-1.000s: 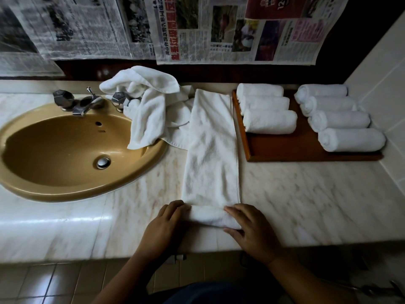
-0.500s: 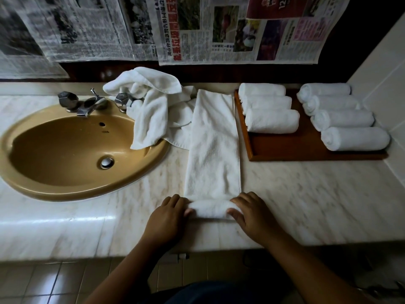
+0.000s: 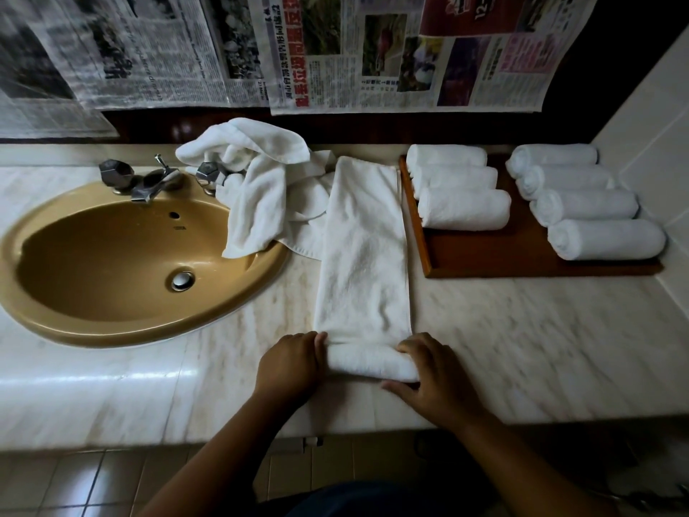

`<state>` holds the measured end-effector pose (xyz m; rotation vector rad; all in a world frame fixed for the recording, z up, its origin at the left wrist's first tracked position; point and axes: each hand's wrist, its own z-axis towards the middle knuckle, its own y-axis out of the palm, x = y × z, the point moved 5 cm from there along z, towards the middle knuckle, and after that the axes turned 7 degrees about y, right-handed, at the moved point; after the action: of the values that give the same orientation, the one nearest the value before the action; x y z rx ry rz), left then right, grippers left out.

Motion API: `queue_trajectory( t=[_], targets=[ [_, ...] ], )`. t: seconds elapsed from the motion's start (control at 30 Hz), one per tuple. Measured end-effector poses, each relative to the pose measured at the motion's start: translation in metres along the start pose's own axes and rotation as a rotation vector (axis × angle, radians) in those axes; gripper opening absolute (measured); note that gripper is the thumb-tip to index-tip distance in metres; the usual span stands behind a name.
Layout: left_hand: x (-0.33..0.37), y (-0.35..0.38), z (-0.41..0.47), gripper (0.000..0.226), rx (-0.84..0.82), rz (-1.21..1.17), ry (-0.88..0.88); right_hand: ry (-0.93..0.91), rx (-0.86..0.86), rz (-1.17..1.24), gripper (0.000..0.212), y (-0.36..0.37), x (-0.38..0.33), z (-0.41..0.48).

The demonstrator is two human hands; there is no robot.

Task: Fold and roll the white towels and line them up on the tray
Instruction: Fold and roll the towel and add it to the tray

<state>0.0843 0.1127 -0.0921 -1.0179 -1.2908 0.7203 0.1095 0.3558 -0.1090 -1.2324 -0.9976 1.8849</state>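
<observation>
A white towel (image 3: 367,251) folded into a long strip lies on the marble counter, running away from me. Its near end is wound into a short roll (image 3: 369,361). My left hand (image 3: 289,363) grips the roll's left end and my right hand (image 3: 428,375) grips its right end, fingers curled over it. A wooden tray (image 3: 484,255) at the back right carries several rolled white towels in two columns, such as the left column (image 3: 460,195) and the right column (image 3: 585,203).
A tan oval sink (image 3: 123,266) with a metal tap (image 3: 145,179) fills the left side. A heap of loose white towels (image 3: 257,184) lies over the sink's right rim. Newspapers (image 3: 373,50) cover the back wall. A tiled wall (image 3: 656,136) bounds the right.
The roll at the towel's near end has grown thicker and moved a little away from me, with both hands following it. The flat strip is shorter.
</observation>
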Motion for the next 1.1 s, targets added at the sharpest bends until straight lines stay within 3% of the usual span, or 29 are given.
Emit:
queue_trajectory(
  t=[0.23,0.37,0.5,0.77,0.87,0.97,1.1],
  targets=[
    [-0.001,0.002,0.011,0.055,-0.020,-0.010,-0.134,0.055,0.043,0.046,0.053,-0.002,0.004,0.007],
    [-0.003,0.001,-0.014,0.045,0.209,-0.159,0.080,0.076,-0.014,0.061,0.056,0.001,0.010,0.014],
    [0.004,0.008,-0.024,0.051,0.187,0.022,0.318,0.118,-0.017,0.123,0.060,0.004,0.017,0.020],
    [0.000,0.014,-0.012,0.058,0.079,-0.036,0.192,0.223,0.076,0.281,0.050,-0.002,0.014,0.035],
    [0.000,0.016,-0.012,0.061,0.063,-0.024,0.181,0.244,0.087,0.217,0.051,-0.002,0.011,0.036],
    [0.001,0.017,-0.007,0.053,0.038,-0.049,0.159,0.230,0.128,-0.023,0.040,-0.005,0.001,0.034],
    [0.002,0.012,0.006,0.036,0.035,-0.087,0.141,0.028,0.126,-0.169,0.035,-0.002,-0.024,0.024]
  ],
)
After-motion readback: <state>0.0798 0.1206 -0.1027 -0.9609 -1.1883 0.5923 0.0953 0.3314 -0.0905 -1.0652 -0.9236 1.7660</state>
